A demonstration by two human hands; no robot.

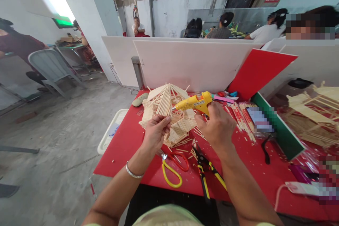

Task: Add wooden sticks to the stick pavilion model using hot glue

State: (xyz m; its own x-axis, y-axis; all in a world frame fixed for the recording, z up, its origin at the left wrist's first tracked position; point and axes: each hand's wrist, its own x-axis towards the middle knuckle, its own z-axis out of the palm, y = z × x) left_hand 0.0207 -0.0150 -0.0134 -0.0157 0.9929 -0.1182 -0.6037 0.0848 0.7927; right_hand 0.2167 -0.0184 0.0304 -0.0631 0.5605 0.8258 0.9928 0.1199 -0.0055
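Note:
My right hand (218,125) is wrapped round a yellow hot glue gun (194,102), its nozzle pointing left at the roof of a pavilion-like model (164,99) built from thin wooden sticks. My left hand (156,130) is pinched at the lower edge of that roof; whether a loose stick sits between its fingertips I cannot make out. Below the model lie scissors (172,178) with one red and one yellow handle loop. Beside them rest black-and-yellow pliers (203,169). Loose sticks (184,144) are scattered around the model's base.
Bundled sticks (241,122) and a phone (261,119) lie at the right of the red tabletop (116,164), beside a green board (280,130). White panels (185,63) stand behind. Another stick model (315,113) is at far right. A white tray (102,144) sits at left. Several people are beyond.

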